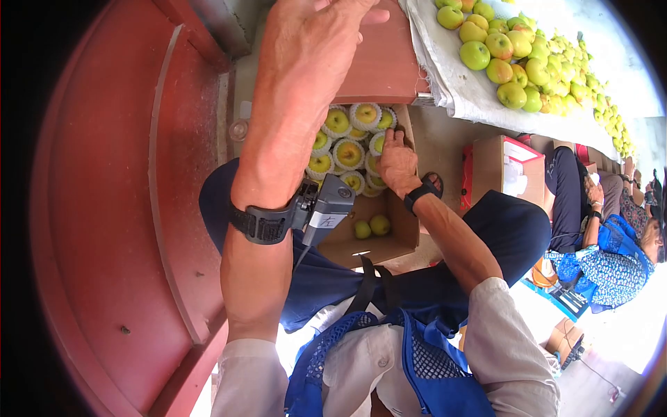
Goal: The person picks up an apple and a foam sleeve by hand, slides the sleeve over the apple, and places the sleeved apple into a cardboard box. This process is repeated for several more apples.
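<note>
A cardboard box (410, 208) stands between my knees. In its far part sit several yellow-green apples (349, 153) in white foam net sleeves; two bare green apples (372, 226) lie in its near part. My right hand (398, 165) reaches into the box along its right wall, its fingers closed on the edge of a sleeved apple (377, 144); its thumb is hidden. Over the red surface beyond the box, my left hand (323, 28) stretches forward with fingers apart. Its fingertips are partly cut off by the top edge, and I see nothing held.
Many loose apples (513, 96) cover a white cloth (462, 97) on a raised surface at upper right. A red panel (111, 222) rises on my left. Another cardboard box (493, 167) and seated people (611, 264) are at right. A small camera (332, 201) is strapped to my left wrist.
</note>
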The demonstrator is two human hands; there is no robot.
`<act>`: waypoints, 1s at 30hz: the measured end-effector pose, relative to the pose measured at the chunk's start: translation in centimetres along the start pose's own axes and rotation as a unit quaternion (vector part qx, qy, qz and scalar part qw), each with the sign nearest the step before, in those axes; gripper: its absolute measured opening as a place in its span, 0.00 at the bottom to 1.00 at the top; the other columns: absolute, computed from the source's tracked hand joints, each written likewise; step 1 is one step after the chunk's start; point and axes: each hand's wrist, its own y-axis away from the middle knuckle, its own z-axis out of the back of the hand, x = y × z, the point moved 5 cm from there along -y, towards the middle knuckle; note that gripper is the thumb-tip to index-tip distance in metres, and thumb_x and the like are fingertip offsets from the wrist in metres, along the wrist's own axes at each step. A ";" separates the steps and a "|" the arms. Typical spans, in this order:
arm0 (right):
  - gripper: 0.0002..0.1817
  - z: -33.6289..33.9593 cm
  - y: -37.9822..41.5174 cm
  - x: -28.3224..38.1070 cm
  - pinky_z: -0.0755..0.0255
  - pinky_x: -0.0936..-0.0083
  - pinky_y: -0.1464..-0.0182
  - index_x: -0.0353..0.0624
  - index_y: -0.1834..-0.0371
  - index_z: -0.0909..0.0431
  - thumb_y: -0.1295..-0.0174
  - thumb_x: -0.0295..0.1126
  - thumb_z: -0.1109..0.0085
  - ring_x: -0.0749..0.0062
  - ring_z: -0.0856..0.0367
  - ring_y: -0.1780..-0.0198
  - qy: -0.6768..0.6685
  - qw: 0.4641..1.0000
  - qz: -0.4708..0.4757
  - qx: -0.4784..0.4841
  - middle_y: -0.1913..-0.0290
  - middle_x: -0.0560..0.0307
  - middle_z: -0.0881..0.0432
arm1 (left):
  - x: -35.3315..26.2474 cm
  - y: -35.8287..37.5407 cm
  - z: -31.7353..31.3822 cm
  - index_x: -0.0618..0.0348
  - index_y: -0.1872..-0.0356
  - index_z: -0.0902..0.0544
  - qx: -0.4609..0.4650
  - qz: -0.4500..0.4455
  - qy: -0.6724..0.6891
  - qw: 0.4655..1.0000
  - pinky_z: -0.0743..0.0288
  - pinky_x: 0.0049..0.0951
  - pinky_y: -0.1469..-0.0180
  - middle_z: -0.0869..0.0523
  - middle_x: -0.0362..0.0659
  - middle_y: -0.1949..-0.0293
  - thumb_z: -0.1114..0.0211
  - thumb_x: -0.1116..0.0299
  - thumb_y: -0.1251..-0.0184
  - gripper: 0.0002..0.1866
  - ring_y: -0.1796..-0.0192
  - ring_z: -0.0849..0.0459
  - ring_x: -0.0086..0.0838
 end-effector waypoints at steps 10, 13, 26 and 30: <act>0.19 -1.1 -0.6 -0.5 0.15 0.60 0.51 0.36 0.41 0.24 0.36 0.23 0.41 0.48 0.15 0.47 0.065 0.997 0.028 -0.031 0.43 0.46 0.26 | 0.3 -0.1 -0.1 0.66 0.50 0.18 -0.003 0.004 0.009 1.000 0.27 0.24 0.53 0.14 0.45 0.55 0.34 0.52 0.22 0.22 0.51 0.13 0.29; 0.21 -1.6 -0.9 -0.8 0.17 0.56 0.46 0.33 0.40 0.26 0.37 0.22 0.42 0.44 0.16 0.43 0.059 0.997 0.033 -0.032 0.40 0.42 0.26 | 0.1 0.1 -0.1 0.65 0.49 0.18 0.004 -0.001 0.015 1.000 0.27 0.24 0.52 0.13 0.45 0.54 0.34 0.51 0.22 0.22 0.50 0.13 0.29; 0.20 -0.4 0.0 -0.4 0.15 0.59 0.51 0.33 0.39 0.27 0.35 0.24 0.43 0.47 0.15 0.47 0.066 0.996 0.042 -0.051 0.40 0.43 0.28 | 0.2 -0.2 0.2 0.64 0.49 0.18 0.010 0.000 -0.010 1.000 0.27 0.23 0.51 0.14 0.45 0.54 0.35 0.50 0.22 0.23 0.49 0.13 0.29; 0.25 0.4 0.3 -0.4 0.16 0.52 0.52 0.30 0.37 0.30 0.38 0.22 0.42 0.41 0.14 0.51 0.046 0.995 0.067 -0.057 0.41 0.39 0.28 | -0.8 0.8 -0.6 0.64 0.50 0.17 0.016 -0.013 0.000 1.000 0.27 0.23 0.52 0.14 0.44 0.54 0.34 0.50 0.22 0.22 0.49 0.14 0.28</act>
